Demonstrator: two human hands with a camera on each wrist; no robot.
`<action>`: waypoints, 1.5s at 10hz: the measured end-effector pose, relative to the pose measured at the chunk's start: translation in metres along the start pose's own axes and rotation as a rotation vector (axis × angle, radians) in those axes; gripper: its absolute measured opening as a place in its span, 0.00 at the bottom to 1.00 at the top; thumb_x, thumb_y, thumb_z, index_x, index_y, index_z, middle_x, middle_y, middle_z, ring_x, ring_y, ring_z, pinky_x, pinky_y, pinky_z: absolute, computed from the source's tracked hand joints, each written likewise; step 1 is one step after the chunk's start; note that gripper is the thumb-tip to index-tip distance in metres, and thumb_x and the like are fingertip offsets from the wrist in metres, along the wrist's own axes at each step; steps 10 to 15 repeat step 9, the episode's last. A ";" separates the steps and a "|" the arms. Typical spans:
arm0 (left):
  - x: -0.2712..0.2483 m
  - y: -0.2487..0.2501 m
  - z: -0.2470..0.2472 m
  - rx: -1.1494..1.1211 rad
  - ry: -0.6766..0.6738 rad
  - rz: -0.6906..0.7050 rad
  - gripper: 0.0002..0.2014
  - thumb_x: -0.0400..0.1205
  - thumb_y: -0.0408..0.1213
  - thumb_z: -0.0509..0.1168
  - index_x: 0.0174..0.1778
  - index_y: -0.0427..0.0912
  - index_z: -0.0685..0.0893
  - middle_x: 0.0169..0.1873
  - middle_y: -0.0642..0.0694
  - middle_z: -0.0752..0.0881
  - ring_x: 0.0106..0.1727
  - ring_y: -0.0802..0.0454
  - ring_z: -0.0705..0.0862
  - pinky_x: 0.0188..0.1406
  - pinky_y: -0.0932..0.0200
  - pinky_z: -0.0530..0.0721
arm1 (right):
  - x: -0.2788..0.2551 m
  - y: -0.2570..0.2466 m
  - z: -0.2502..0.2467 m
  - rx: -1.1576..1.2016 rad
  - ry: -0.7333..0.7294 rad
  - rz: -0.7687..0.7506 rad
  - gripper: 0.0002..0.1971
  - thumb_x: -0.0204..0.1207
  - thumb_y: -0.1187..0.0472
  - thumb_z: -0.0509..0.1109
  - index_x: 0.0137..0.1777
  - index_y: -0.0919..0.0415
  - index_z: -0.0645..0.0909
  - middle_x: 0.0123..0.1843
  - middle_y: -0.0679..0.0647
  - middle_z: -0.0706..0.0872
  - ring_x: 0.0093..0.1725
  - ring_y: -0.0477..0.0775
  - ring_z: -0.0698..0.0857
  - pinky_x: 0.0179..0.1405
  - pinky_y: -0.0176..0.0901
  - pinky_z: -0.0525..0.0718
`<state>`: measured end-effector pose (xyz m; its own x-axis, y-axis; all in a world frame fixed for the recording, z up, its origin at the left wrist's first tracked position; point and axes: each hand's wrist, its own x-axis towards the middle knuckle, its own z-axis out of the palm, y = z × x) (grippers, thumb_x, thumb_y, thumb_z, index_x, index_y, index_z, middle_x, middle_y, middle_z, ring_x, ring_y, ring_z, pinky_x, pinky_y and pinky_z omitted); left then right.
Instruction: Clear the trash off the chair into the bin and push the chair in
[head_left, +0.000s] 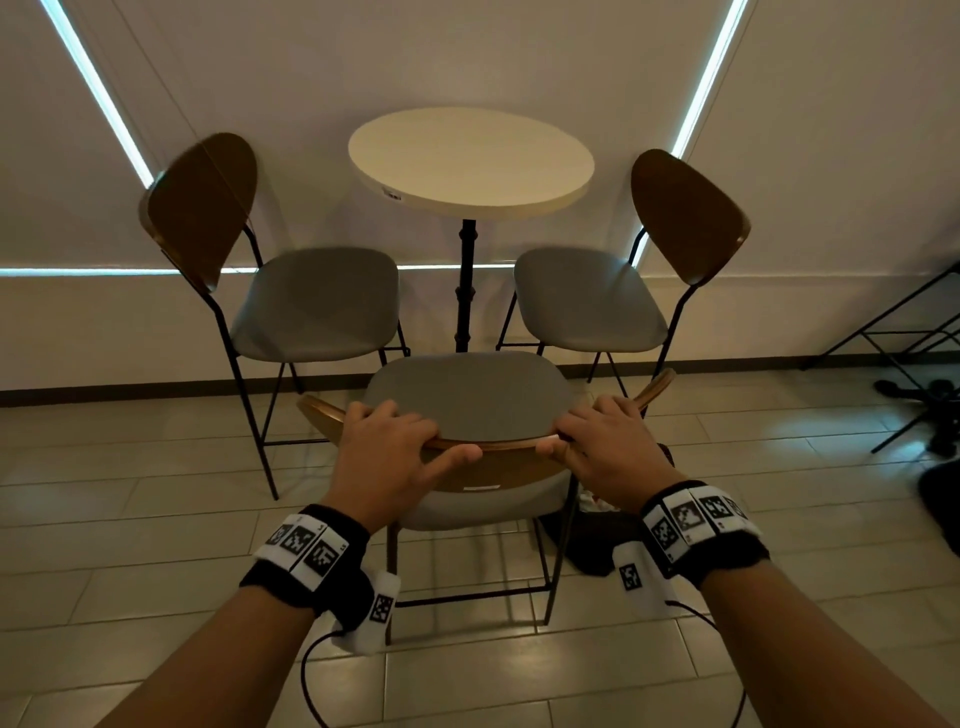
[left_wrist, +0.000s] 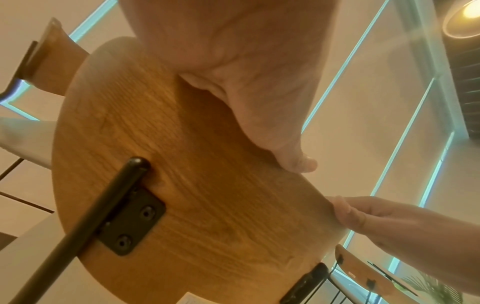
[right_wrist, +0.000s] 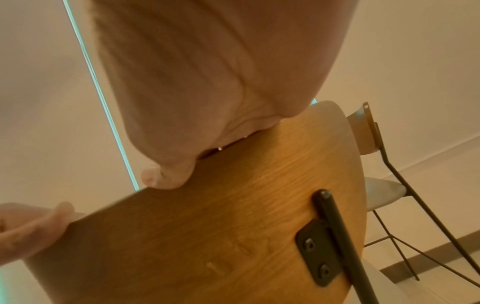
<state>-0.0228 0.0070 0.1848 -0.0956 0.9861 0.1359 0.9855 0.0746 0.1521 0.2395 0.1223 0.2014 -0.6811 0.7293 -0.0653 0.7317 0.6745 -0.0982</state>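
The near chair has a bare grey seat (head_left: 467, 395) and a curved wooden backrest (head_left: 498, 470) facing me. My left hand (head_left: 410, 436) grips the backrest's top edge left of centre, fingers over the front, thumb behind. My right hand (head_left: 566, 436) grips the same edge right of centre. The left wrist view shows the backrest (left_wrist: 207, 185) from behind with my left hand's thumb (left_wrist: 293, 162) pressed on it. The right wrist view shows the backrest (right_wrist: 221, 236) under my right hand (right_wrist: 168, 176). A dark bin (head_left: 597, 545) stands on the floor by the chair's right leg, white and red scraps (head_left: 595, 501) at its top.
A round pale table (head_left: 470, 156) on a black post stands just beyond the chair. Two matching chairs (head_left: 311, 301) (head_left: 587, 301) flank it, left and right. A black wire rack (head_left: 893, 332) and dark objects (head_left: 930, 395) are at the right. Tiled floor lies all around.
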 end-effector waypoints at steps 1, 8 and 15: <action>-0.001 0.001 -0.002 0.001 -0.004 -0.009 0.38 0.77 0.82 0.42 0.42 0.56 0.86 0.42 0.58 0.88 0.48 0.53 0.81 0.62 0.43 0.73 | 0.001 0.000 -0.001 0.006 -0.013 -0.010 0.43 0.72 0.21 0.28 0.52 0.43 0.81 0.51 0.43 0.84 0.57 0.51 0.78 0.75 0.58 0.68; -0.055 0.008 -0.031 -0.737 0.304 -0.188 0.16 0.82 0.62 0.66 0.57 0.58 0.85 0.53 0.60 0.87 0.56 0.63 0.85 0.53 0.72 0.82 | -0.024 0.008 -0.037 0.453 0.186 0.074 0.15 0.83 0.42 0.65 0.64 0.43 0.85 0.58 0.38 0.84 0.62 0.40 0.80 0.66 0.48 0.84; -0.097 0.009 -0.016 -0.897 0.115 -0.486 0.23 0.71 0.74 0.67 0.46 0.60 0.89 0.42 0.56 0.93 0.46 0.61 0.90 0.51 0.57 0.89 | -0.054 0.027 -0.078 0.537 0.235 0.100 0.11 0.81 0.44 0.66 0.56 0.42 0.87 0.51 0.37 0.88 0.55 0.38 0.86 0.54 0.42 0.89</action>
